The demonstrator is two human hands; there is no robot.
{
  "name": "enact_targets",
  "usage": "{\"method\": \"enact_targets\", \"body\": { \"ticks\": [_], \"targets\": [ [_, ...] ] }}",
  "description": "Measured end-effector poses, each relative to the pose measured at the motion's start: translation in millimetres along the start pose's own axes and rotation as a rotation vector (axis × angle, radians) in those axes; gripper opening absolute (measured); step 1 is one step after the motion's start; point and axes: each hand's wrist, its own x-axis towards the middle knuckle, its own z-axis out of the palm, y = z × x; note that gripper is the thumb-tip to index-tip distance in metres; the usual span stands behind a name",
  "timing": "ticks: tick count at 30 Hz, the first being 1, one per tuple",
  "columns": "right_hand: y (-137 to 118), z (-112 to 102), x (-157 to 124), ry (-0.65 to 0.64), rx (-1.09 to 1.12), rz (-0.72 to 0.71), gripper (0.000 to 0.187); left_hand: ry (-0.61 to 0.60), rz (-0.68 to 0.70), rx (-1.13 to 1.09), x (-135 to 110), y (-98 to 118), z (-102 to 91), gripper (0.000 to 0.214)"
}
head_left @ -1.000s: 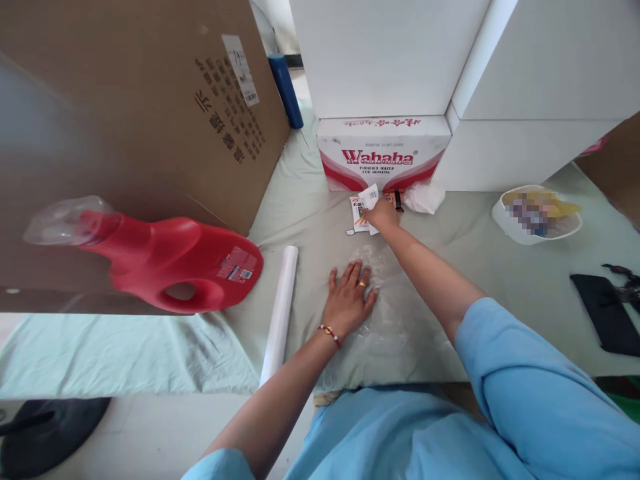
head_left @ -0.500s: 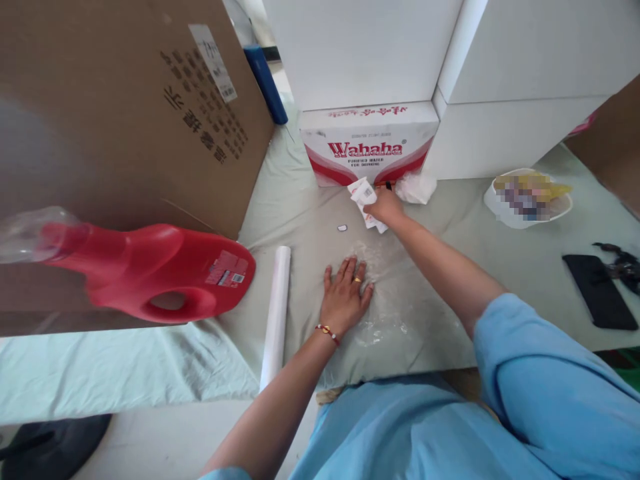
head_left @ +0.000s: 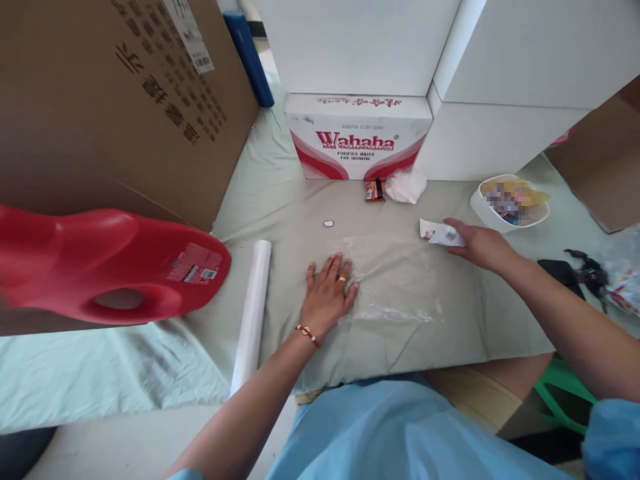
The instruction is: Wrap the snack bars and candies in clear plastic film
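My left hand point(head_left: 329, 293) lies flat on the cloth-covered table with its fingers spread, at the left edge of a clear plastic bag point(head_left: 400, 280). My right hand point(head_left: 483, 247) is to the right of that bag, its fingers closed on white printed packets point(head_left: 438, 233); how many cannot be made out. Beyond my left hand lies a small white tag with a dark outline point(head_left: 329, 223). A small brown-red packet point(head_left: 375, 189) and a crumpled white plastic bag point(head_left: 406, 186) sit against the front of the Wahaha carton point(head_left: 357, 143).
A red jug point(head_left: 165, 273) and a large cardboard box point(head_left: 125, 133) stand at the left. A white roll point(head_left: 253, 313) lies beside my left arm. At the right are a white bin point(head_left: 485, 210), a black phone point(head_left: 557, 270) and keys point(head_left: 590, 270).
My right hand has moved right, away from the carton, carrying the white packets. The brown-red packet it was covering now shows. My left hand remains flat; the view has shifted slightly right.
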Motion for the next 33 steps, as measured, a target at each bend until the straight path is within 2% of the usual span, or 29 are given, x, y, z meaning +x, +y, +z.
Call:
{"method": "enact_targets", "body": {
  "ticks": [3,5,7,10,13,17,22,26,30,33],
  "targets": [
    [15.1,-3.3,9.3,0.015,0.143,0.102,0.09,-0.007,-0.005,0.008,0.0,0.5,-0.7,0.06],
    [20.7,-6.8,22.9,-0.014,0.165,0.096,0.095,-0.013,-0.011,0.013,-0.1,0.5,-1.1,0.06],
    [21.2,-7.1,38.7,-0.041,0.166,0.004,0.091,-0.016,-0.013,0.017,-0.2,0.4,-1.3,0.059],
    [15.2,0.3,59.8,-0.015,0.163,-0.191,0.078,-0.011,-0.014,0.021,-0.2,0.1,-0.9,0.058],
    [8.2,13.0,69.6,0.015,0.166,-0.238,0.073,-0.008,-0.02,0.019,0.1,0.0,-0.3,0.059],
    [8.4,28.7,61.9,0.027,0.158,-0.191,0.082,-0.017,-0.02,0.012,0.7,-0.4,-0.4,0.059],
    [24.3,40.1,47.0,0.027,0.251,-0.162,0.078,-0.018,-0.025,0.014,0.8,-1.1,-0.2,0.059],
    [29.9,43.3,45.0,0.059,0.302,-0.149,0.076,-0.009,-0.015,0.015,0.5,-1.5,0.3,0.06],
    [20.9,42.8,44.8,0.091,0.263,-0.192,0.067,-0.001,-0.011,0.012,0.4,-1.1,0.3,0.06],
    [15.5,36.6,41.1,0.096,0.241,-0.155,0.062,0.001,-0.016,0.005,0.5,-0.2,-0.6,0.061]
  ]
}}
